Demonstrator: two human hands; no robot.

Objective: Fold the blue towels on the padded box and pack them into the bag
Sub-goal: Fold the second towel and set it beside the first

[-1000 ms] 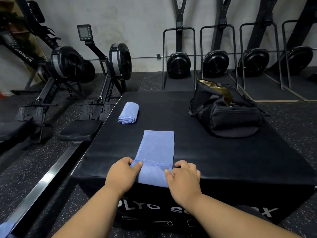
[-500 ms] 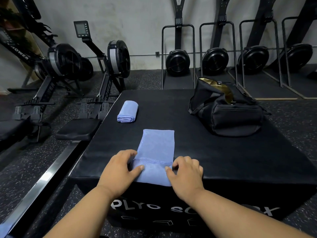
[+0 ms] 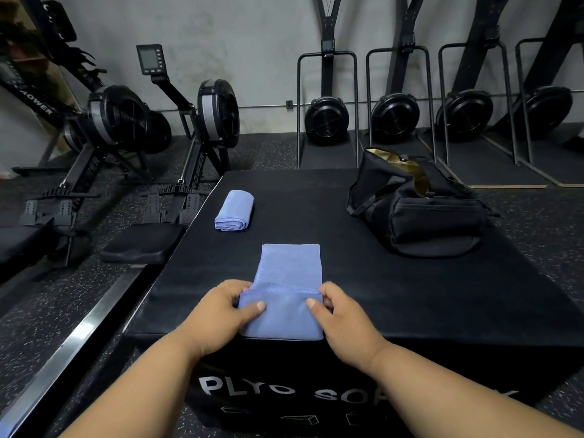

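Head camera looks down, close over padded box (image 3: 379, 295).

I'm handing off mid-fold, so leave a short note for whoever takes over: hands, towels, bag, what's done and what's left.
Left hand and right hand: each pinches a near corner of the flat towel, its near end turned up at the padded box's front edge.
Folded towel: far left on the box, untouched.
Bag: far right on the box, top open.
Done: one towel folded.
Left: finish this fold, then pack both towels into the bag.

Towels (image 3: 289, 273) left, bag (image 3: 417, 213) right, on box (image 3: 410, 298).
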